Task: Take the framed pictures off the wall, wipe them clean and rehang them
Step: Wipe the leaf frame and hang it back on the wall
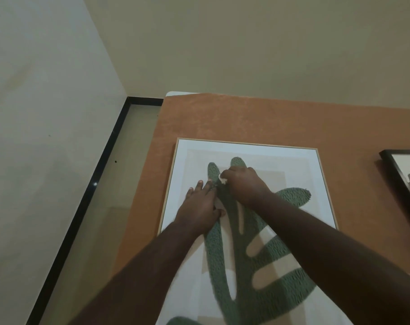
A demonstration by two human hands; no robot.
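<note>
A large picture [290,165] in a thin light-wood frame lies flat on an orange-covered surface [258,118]. It shows a textured green leaf shape on beige and white. My left hand [199,207] rests flat on the picture with its fingers spread, near the left side. Just to its right, my right hand [244,184] is closed on a small white cloth or tissue [222,179], pressed against the upper part of the green leaf. Only a bit of the white cloth shows past my fingers.
A second picture in a black frame [400,179] lies at the right edge of the orange surface, partly cut off. To the left, a pale floor strip [119,184] with a black skirting line [87,207] runs along a cream wall [47,113].
</note>
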